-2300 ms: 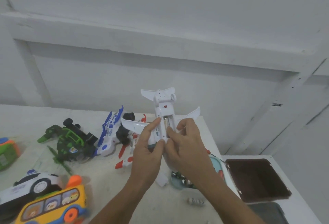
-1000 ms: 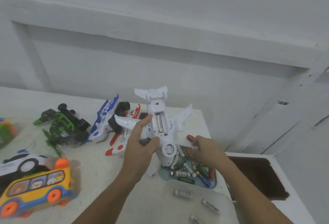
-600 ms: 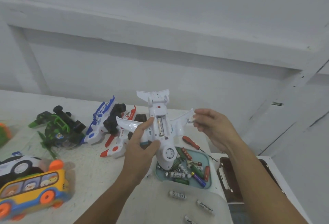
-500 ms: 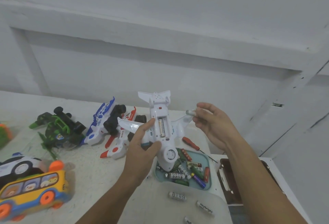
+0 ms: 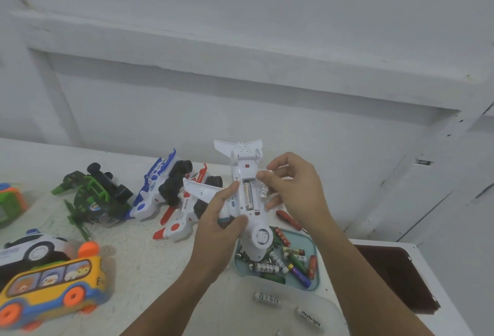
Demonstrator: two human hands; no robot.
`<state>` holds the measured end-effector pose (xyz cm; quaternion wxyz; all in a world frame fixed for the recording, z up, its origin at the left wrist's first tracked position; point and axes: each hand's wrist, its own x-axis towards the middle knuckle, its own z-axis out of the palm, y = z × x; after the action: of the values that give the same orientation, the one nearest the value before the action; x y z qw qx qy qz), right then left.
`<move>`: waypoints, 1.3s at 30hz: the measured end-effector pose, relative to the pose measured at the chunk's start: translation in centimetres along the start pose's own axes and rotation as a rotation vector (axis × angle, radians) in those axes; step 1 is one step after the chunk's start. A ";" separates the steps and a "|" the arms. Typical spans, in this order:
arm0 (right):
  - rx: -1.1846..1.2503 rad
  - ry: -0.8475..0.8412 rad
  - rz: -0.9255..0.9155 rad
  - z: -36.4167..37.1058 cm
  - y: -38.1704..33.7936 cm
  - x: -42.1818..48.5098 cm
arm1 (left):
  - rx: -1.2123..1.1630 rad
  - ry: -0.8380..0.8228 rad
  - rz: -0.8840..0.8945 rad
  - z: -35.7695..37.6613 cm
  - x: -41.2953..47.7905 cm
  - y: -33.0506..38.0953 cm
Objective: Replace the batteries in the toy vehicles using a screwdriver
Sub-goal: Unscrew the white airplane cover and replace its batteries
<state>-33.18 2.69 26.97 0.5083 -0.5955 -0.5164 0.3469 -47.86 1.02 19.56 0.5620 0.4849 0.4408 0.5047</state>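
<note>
plane: white toy airplane [image 5: 244, 202] held belly-up above the surface [image 5: 149, 261], nose toward the camera over the tray, tail away
battery bay: open on the belly, one battery [image 5: 248, 196] seated lengthwise in it
left hand: left hand [image 5: 219, 226] grips the fuselage from the left side, thumb across the belly near the nose, forefinger up by the bay edge
right hand: right hand [image 5: 291, 188] pinches a white cell [image 5: 263, 191] in curled fingers, right at the bay's right edge; can't tell if it is touching the slot
tray: teal tray [image 5: 316, 263] under the plane's nose, holds mixed loose batteries
screwdriver: red-handled screwdriver [image 5: 287, 218] lies on the surface just behind the tray, partly hidden by the right wrist
loose cells: two white cells [image 5: 266, 299] on the surface near the tray's front
other toys: green vehicle [image 5: 93, 196], blue-white toy [image 5: 155, 188], red-white toy [image 5: 184, 210] in a row to the left; police car [image 5: 32, 247] and yellow bus [image 5: 50, 290] nearer the camera
far right: dark brown square panel [image 5: 395, 274]
</note>
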 end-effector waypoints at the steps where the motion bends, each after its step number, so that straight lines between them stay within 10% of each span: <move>1: -0.040 0.006 -0.016 0.4 0.1 -0.2 | 0.009 -0.005 0.004 0.0 0.0 0.0; 20: -0.486 0.159 -0.498 3.6 2.2 -1.6 | 0.023 -0.027 0.043 0.2 0.2 0.5; 39: -0.673 -0.048 -0.183 2.8 0.7 -1.5 | 0.084 0.012 0.086 0.5 0.1 -0.5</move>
<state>-35.98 1.97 25.46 0.3003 -0.6726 -0.6649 0.1242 -47.29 1.11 19.14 0.5164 0.5237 0.4438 0.5120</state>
